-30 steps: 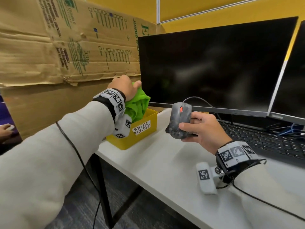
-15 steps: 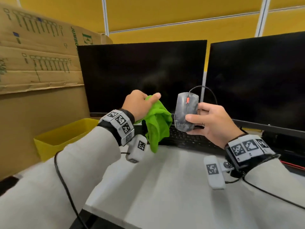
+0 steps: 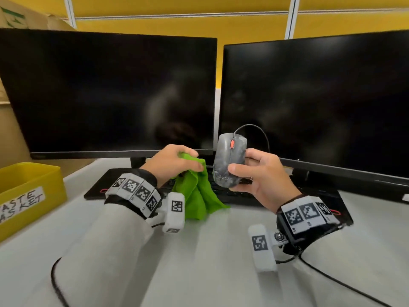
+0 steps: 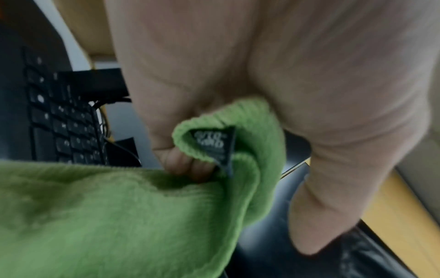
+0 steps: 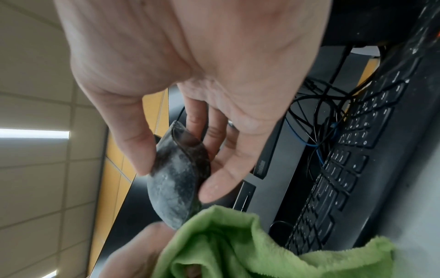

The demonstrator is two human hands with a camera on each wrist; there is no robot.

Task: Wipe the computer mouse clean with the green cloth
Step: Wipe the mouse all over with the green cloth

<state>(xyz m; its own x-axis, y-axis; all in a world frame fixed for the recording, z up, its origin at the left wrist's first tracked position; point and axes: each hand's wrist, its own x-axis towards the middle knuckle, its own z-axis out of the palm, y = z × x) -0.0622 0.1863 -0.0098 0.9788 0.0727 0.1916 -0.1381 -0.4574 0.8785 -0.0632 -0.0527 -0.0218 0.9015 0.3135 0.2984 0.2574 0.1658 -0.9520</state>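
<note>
A dusty grey wired mouse with an orange wheel is held upright above the keyboard. My right hand grips it by the sides, thumb on the near side; the right wrist view shows the mouse between thumb and fingers, coated with white dust. My left hand holds the green cloth bunched in its curled fingers, just left of the mouse. The cloth hangs down onto the desk. Seen from the left wrist, the cloth has a black label and the fingers are wrapped around it.
Two dark monitors stand close behind the hands. A black keyboard lies under them on the white desk. A yellow box labelled waste basket sits at the left edge. Cables tangle behind the keyboard.
My left hand has lifted the green cloth out of the yellow box and carried it right, up beside the mouse. My view has swung right toward the monitors.
</note>
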